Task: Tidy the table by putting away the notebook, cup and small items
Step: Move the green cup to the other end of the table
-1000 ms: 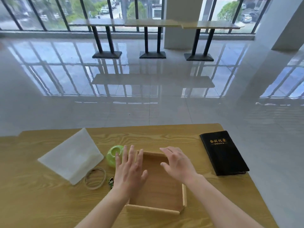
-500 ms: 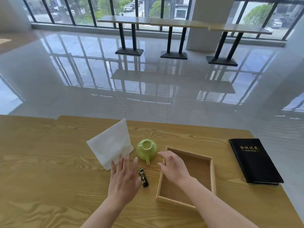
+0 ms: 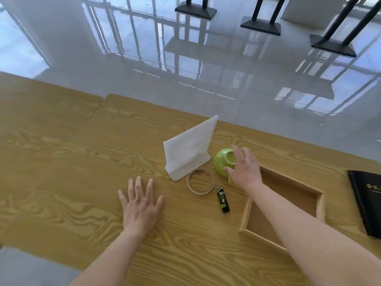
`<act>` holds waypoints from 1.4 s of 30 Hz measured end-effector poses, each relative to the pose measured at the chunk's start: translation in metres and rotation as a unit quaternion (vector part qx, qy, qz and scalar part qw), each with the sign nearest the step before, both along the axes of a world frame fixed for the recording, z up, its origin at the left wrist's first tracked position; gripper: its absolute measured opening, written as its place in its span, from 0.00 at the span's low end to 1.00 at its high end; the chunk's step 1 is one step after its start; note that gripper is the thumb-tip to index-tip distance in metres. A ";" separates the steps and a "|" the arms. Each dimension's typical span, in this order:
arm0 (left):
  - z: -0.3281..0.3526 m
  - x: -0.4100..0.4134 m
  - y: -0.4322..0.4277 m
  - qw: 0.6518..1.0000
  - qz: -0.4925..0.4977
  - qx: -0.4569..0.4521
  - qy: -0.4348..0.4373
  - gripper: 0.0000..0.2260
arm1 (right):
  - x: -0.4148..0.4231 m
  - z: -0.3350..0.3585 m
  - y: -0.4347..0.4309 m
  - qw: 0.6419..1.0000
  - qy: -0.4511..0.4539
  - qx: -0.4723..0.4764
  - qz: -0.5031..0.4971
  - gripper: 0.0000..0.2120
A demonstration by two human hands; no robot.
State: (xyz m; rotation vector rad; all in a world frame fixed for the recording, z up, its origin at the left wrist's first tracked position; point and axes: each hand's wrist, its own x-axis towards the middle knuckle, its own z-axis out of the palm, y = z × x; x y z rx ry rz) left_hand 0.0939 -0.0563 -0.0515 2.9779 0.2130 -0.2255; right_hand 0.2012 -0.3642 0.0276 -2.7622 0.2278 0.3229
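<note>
A: What is on the worktop [image 3: 61, 141] in the head view, counted?

B: One green cup [image 3: 223, 162], lying tipped on its side with its mouth toward the camera. One white folded sheet [image 3: 188, 149] just left of it, one part propped up at a slant. One thin ring [image 3: 200, 181], like a tape roll, lying flat in front of the sheet and touching its lower corner. One small black stick with green print [image 3: 222, 199], just right of the ring and apart from it. One shallow wooden tray [image 3: 318, 203], nothing in the part of it that shows. One black notebook [image 3: 367, 203] with gold lettering, at the right edge and partly cut off by the frame, right of the tray.

A: And the hands?

B: Two, both bare. The left hand [image 3: 140, 205] lies palm down on the wood, fingers spread, well left of the ring; its grip is apart and on nothing. The right hand [image 3: 244, 169] reaches forward across the tray's near-left corner, palm down, over the cup's right side.

A: Has it closed on the cup?

B: No. The fingers are spread over the rim; its grip is apart. Whether they touch the cup I cannot tell.

A: Beyond the worktop?

B: A glossy tiled floor [image 3: 185, 69] and three black table bases [image 3: 260, 26].
</note>
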 end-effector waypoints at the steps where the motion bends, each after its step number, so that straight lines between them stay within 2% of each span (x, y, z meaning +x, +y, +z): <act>1: -0.004 0.003 0.003 1.000 0.007 -0.003 0.002 0.33 | 0.006 -0.004 0.002 1.000 0.006 -0.016 0.000 0.39; 14: -0.020 0.005 0.004 0.999 0.029 0.016 -0.011 0.35 | 0.031 -0.025 0.004 0.996 0.077 -0.037 0.011 0.48; 22: -0.019 0.004 0.003 0.999 0.040 0.017 -0.007 0.34 | 0.033 -0.029 -0.002 0.998 0.036 -0.044 0.022 0.47; 26: -0.021 0.005 0.003 0.999 0.040 0.022 -0.014 0.34 | 0.020 -0.024 -0.008 0.999 -0.045 0.019 -0.006 0.46; 30: -0.021 0.005 0.004 0.999 0.038 0.023 -0.015 0.34 | -0.003 -0.007 -0.005 0.976 -0.088 0.189 -0.061 0.46; 32: -0.018 0.005 0.004 0.999 0.039 0.016 -0.003 0.34 | -0.021 0.003 0.003 0.940 -0.067 0.314 -0.117 0.47; 33: -0.018 0.004 0.004 0.999 0.041 0.005 0.006 0.34 | -0.031 0.007 0.009 0.906 -0.049 0.393 -0.152 0.46; 34: -0.017 0.004 0.004 0.999 0.042 -0.008 0.014 0.34 | -0.041 0.008 0.014 0.858 -0.023 0.478 -0.187 0.44; 36: -0.010 0.006 0.004 0.996 0.059 -0.058 0.021 0.33 | -0.058 0.005 0.025 0.738 0.037 0.632 -0.234 0.35; 38: 0.007 0.010 0.001 0.982 0.102 -0.161 0.009 0.29 | -0.071 0.001 0.037 0.622 0.083 0.735 -0.258 0.30; 39: 0.020 0.010 -0.002 0.966 0.120 -0.227 -0.012 0.24 | -0.076 0.000 0.045 0.579 0.098 0.764 -0.269 0.31; 41: 0.052 0.001 -0.017 0.913 0.154 -0.377 -0.029 0.13 | -0.085 -0.001 0.060 0.538 0.109 0.789 -0.275 0.31; 42: 0.070 -0.007 -0.029 0.886 0.157 -0.436 -0.003 0.13 | -0.089 -0.001 0.067 0.533 0.108 0.796 -0.266 0.30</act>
